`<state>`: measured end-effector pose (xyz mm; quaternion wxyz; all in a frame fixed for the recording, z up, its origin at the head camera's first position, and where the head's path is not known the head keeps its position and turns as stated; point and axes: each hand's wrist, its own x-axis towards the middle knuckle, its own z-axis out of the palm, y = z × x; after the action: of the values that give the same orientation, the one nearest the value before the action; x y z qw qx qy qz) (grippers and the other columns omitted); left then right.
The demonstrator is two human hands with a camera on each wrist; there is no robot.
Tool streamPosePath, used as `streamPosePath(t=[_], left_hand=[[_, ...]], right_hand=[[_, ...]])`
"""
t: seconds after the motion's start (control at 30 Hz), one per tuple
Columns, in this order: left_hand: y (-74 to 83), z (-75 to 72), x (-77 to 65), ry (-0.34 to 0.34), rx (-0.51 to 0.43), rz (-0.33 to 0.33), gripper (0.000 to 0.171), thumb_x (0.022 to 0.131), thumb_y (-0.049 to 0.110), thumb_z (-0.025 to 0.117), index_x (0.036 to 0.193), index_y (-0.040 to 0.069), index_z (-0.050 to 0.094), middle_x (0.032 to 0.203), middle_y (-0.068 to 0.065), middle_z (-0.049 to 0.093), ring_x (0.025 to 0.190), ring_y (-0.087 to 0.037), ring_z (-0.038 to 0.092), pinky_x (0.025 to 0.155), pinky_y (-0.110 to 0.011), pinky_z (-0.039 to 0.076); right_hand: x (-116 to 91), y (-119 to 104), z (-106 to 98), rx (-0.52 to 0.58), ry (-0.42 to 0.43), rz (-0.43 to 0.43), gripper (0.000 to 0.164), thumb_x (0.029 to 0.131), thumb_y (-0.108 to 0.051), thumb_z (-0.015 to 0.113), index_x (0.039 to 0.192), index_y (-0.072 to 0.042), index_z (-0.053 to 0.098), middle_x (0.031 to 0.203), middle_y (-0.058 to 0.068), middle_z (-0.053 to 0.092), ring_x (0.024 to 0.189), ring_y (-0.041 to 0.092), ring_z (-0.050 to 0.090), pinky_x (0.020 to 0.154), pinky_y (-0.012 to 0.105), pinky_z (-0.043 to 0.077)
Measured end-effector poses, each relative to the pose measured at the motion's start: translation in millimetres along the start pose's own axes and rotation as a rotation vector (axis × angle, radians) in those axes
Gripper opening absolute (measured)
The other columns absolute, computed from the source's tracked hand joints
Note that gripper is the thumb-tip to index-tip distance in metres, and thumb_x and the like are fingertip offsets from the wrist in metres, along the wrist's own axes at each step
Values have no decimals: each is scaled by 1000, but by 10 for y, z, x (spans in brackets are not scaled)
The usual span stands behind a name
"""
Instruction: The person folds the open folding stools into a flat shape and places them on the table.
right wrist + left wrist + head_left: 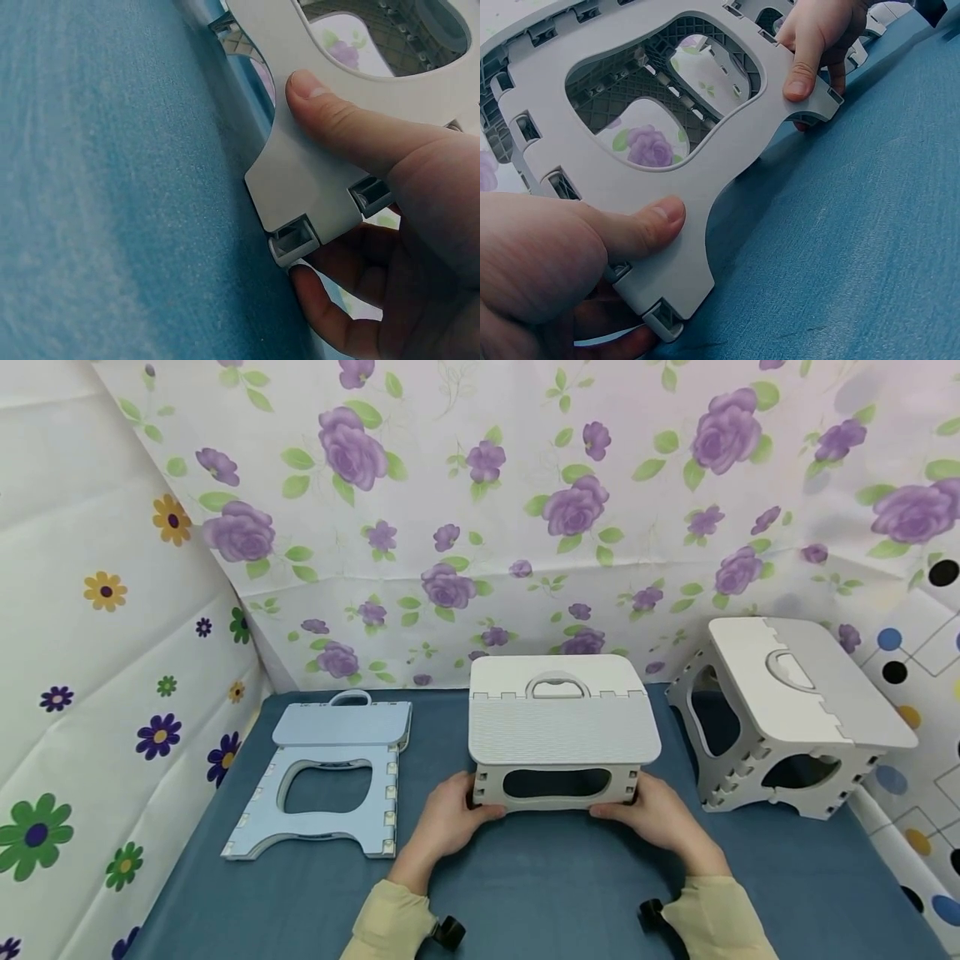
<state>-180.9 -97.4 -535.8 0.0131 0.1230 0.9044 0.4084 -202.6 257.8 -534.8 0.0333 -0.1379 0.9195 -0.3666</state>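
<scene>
A white folding step stool [564,727] stands unfolded at the middle of the table, its ribbed top and carrying handle facing up. My left hand [450,817] grips its left front leg, the thumb lying across the front panel and fingers curled behind the edge. On the opposite side my right hand [660,814] holds the right front leg likewise. In the right wrist view, the thumb [337,116] presses the panel near the oval opening, with fingers bent around the leg's outer side. The leg ends are close to the cloth; whether they touch it is hard to tell.
A light blue folding stool [330,785] lies folded flat at the left. Another white folding stool [802,693] stands unfolded at the right. Blue cloth [540,893] covers the table. Flowered sheets [465,527] hang behind and at the sides.
</scene>
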Motion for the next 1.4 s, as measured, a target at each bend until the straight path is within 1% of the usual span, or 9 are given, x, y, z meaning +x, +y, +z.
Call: streamPosePath(t=[0.13, 0.33, 0.53, 0.7, 0.83, 1.07, 1.4], left_hand=[[14, 2, -8, -3, -3, -13, 38, 93, 36, 87, 120, 12, 76, 103, -2, 67, 89, -19, 65, 80, -43, 54], [22, 5, -10, 2, -1, -12, 38, 93, 36, 87, 120, 12, 76, 104, -1, 68, 90, -19, 66, 81, -43, 55], [18, -9, -8, 4, -7, -5, 40, 93, 34, 87, 123, 11, 75, 107, -3, 69, 92, -21, 68, 82, -44, 55], [15, -11, 5, 10, -13, -4, 41, 93, 34, 87, 123, 10, 74, 110, -4, 70, 93, -21, 69, 82, -43, 56], [14, -8, 10, 11, -12, -10, 42, 93, 35, 87, 124, 10, 74, 110, -5, 70, 93, -21, 69, 81, -42, 56], [18, -3, 8, 8, -15, -17, 43, 94, 34, 86, 125, 9, 73, 112, -6, 70, 95, -23, 69, 82, -44, 56], [24, -4, -14, 4, -18, -26, 44, 94, 33, 87, 126, 7, 72, 112, -8, 70, 95, -24, 69, 83, -45, 56]], right_hand=[[-7, -14, -7, 8, -8, -3, 62, 87, -52, 89, 133, -16, 70, 114, -2, 76, 99, 17, 67, 89, 48, 53], [-7, -14, -9, 21, -10, 0, 60, 88, -48, 90, 133, -15, 70, 114, -1, 76, 99, 17, 67, 89, 48, 53], [8, -5, 6, 33, -19, 12, 60, 87, -49, 89, 132, -15, 70, 115, -1, 75, 101, 17, 67, 90, 47, 53], [15, -7, 3, 37, -10, -2, 60, 88, -49, 89, 133, -15, 70, 115, -1, 75, 102, 18, 68, 91, 48, 53], [17, 0, 4, 42, -13, -10, 61, 88, -50, 89, 135, -15, 70, 117, -1, 75, 105, 18, 68, 93, 49, 53], [18, 5, 7, 48, -14, -10, 59, 88, -49, 89, 133, -16, 71, 116, -2, 75, 104, 17, 68, 92, 48, 53], [15, -4, 22, 51, -15, -2, 62, 88, -50, 89, 136, -16, 69, 120, 0, 75, 107, 19, 68, 93, 50, 53]])
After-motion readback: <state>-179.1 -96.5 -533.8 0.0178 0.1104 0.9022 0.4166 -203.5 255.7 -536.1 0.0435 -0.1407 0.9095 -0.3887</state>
